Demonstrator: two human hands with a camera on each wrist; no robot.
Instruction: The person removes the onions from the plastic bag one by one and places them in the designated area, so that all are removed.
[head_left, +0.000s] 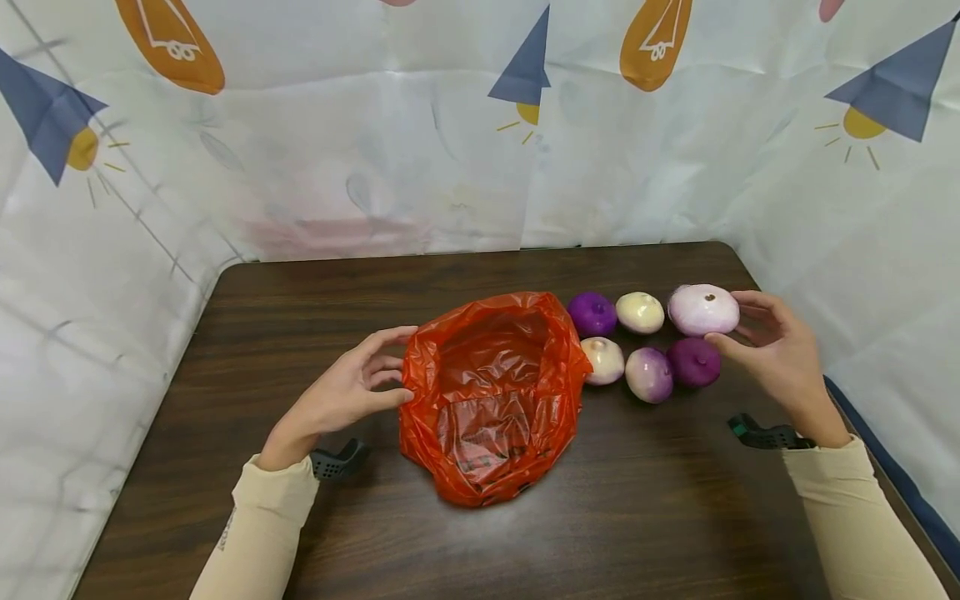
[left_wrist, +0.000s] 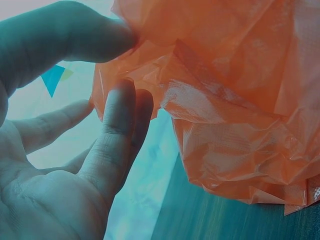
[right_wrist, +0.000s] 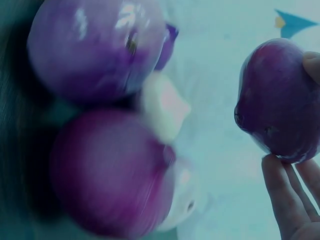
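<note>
A red plastic bag (head_left: 420, 417) stands on the table with its mouth spread upward. At its left rim my left hand (head_left: 352, 387) holds the thin plastic between thumb and fingers; the left wrist view shows the crumpled bag side (left_wrist: 225, 155) close by. My right hand (head_left: 787, 350) grips a large pale-purple onion (head_left: 702, 309), raised clear in the right wrist view, with thumb and fingertips on opposite sides. Beneath and left of it lie a dark purple onion (head_left: 694, 364), a purple-white onion (head_left: 649, 375), a white onion (head_left: 603, 361), another white onion (head_left: 640, 312) and another purple onion (head_left: 592, 315).
The dark wooden table (head_left: 637, 517) carries everything. A white printed cloth (head_left: 450, 167) hangs behind the table and along both sides. Black wrist devices (head_left: 341, 460) sit below both hands. The loose onions lie close against the bag's right side.
</note>
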